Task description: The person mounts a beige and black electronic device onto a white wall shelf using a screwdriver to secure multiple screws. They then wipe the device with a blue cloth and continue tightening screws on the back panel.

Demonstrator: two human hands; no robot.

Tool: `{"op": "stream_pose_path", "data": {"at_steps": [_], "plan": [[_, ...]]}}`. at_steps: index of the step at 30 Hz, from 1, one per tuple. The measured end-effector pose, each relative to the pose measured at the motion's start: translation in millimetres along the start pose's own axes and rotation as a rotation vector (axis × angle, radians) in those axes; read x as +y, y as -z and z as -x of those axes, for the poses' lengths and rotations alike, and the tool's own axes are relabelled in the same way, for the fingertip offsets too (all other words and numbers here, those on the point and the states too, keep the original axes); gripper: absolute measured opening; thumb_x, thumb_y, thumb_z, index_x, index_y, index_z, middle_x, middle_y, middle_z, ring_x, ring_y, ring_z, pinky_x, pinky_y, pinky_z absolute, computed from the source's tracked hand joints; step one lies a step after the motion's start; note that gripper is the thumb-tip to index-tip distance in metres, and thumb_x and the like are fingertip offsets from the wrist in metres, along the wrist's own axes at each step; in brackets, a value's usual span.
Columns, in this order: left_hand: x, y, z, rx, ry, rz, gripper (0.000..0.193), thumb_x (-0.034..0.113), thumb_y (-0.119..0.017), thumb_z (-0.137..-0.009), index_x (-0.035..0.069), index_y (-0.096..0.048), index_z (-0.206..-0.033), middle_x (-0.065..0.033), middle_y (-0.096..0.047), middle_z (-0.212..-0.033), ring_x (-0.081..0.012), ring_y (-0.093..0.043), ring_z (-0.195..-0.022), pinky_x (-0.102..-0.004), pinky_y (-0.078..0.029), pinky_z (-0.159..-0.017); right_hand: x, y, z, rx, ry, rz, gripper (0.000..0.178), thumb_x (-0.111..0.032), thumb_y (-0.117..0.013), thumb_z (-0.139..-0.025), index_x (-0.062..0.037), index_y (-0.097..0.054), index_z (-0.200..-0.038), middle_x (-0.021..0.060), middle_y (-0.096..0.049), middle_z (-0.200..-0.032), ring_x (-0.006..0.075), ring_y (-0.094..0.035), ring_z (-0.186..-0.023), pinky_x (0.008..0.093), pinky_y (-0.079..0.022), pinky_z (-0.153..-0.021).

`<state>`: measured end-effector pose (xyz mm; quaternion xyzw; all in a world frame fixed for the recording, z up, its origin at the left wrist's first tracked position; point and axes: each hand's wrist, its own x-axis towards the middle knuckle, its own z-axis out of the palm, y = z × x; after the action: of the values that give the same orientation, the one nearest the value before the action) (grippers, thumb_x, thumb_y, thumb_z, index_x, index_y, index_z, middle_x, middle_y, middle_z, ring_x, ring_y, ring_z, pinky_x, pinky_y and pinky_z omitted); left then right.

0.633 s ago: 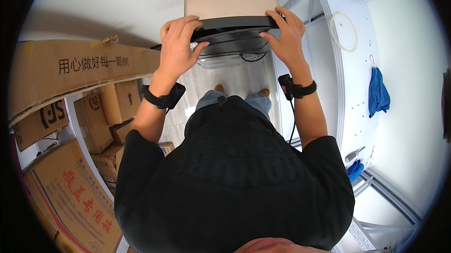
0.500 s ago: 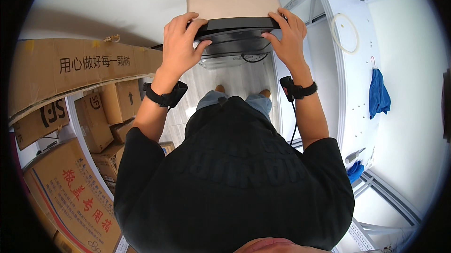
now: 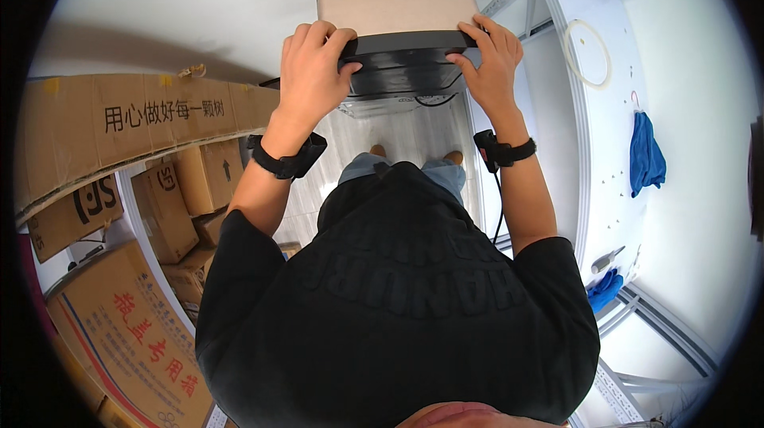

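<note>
In front of me at the top stands a piece with a smooth beige top (image 3: 398, 5) and a thick black rim (image 3: 410, 41) along its near edge; I cannot make out its kind. My left hand (image 3: 313, 68) grips the rim's left end, fingers over the top and thumb against the black front. At the right end, my right hand (image 3: 487, 58) holds the rim likewise, its thumb on the front face. Below the rim are a glossy black panel (image 3: 406, 74) and a pale grey part with a dark cable. The fingertips of my left hand are partly hidden.
Cardboard boxes (image 3: 171, 201) fill a shelf at the left, under a long cardboard panel (image 3: 79, 114). At the right stands a white panel (image 3: 593, 149) with a pale ring (image 3: 587, 54) and a blue cloth (image 3: 646, 156). Grey tiled floor (image 3: 350, 138) lies below.
Both hands keep hold of the rim. The dark gap under the rim has narrowed, and the fingers of my left hand have shifted slightly. The whole view has moved a little.
</note>
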<state>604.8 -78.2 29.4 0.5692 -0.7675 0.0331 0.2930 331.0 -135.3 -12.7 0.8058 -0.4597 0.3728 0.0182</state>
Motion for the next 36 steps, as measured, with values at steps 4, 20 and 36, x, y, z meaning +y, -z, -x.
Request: {"op": "stream_pose_path", "data": {"at_steps": [4, 20, 36], "plan": [[12, -7, -11, 0.005, -0.035, 0.048, 0.044, 0.016, -0.082, -0.059, 0.012, -0.064, -0.099, -0.0035, -0.055, -0.092, -0.0250, -0.052, -0.088, -0.0366, -0.040, -0.076, 2, -2, 0, 0.036, 0.013, -0.009, 0.046, -0.031, -0.077, -0.070, -0.0144, -0.065, -0.111, 0.0034, -0.056, -0.122, 0.0244, -0.047, -0.113, 0.0425, -0.026, -0.100], [26, -33, -19, 0.034, 0.006, 0.061, 0.030, 0.014, -0.079, -0.061, 0.010, -0.064, -0.087, -0.0046, -0.050, -0.085, -0.0252, -0.050, -0.085, -0.0365, -0.036, -0.071, -7, 3, 0, 0.043, 0.005, 0.016, 0.054, -0.029, -0.083, -0.063, -0.0141, -0.065, -0.111, 0.0048, -0.056, -0.119, 0.0248, -0.048, -0.110, 0.0406, -0.029, -0.096], [30, -29, -19, 0.027, 0.015, 0.077, 0.033, 0.012, -0.080, -0.060, 0.009, -0.064, -0.089, -0.0046, -0.053, -0.087, -0.0256, -0.051, -0.087, -0.0363, -0.037, -0.074, -7, 2, 4, 0.061, -0.016, 0.002, 0.060, -0.021, -0.085, -0.055, -0.0162, -0.065, -0.110, 0.0044, -0.052, -0.108, 0.0258, -0.048, -0.103, 0.0423, -0.029, -0.095]]}}
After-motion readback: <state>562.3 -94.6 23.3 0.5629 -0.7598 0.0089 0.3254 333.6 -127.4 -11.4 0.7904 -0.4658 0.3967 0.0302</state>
